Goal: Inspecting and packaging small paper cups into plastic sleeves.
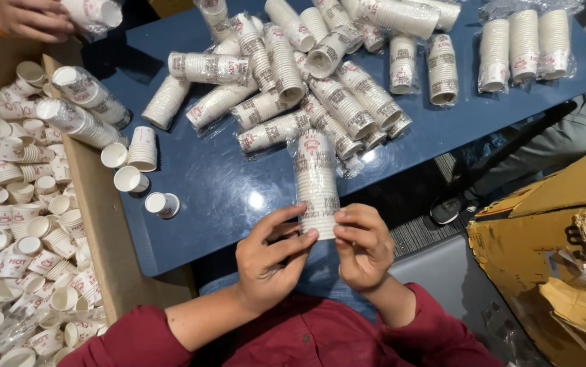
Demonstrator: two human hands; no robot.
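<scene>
Both hands pinch the near end of a plastic-wrapped stack of paper cups (pixel 316 182). The left hand (pixel 270 261) has thumb and forefinger closed on the stack's lower left side; the right hand (pixel 363 246) has its fingertips pressed against the lower right side. The stack stands nearly upright over the near edge of the blue table (pixel 225 197). Just beyond the stack, a heap of wrapped cup sleeves (pixel 293 81) lies across the table. Three more sleeves (pixel 524 47) stand well to the right of the stack. To its left, a few loose cups (pixel 136 163) sit near the table's edge, and farther left a cardboard box of loose cups (pixel 21 224) stands beside the table. Another person's hand (pixel 31 17) holds a sleeve at the far left corner.
</scene>
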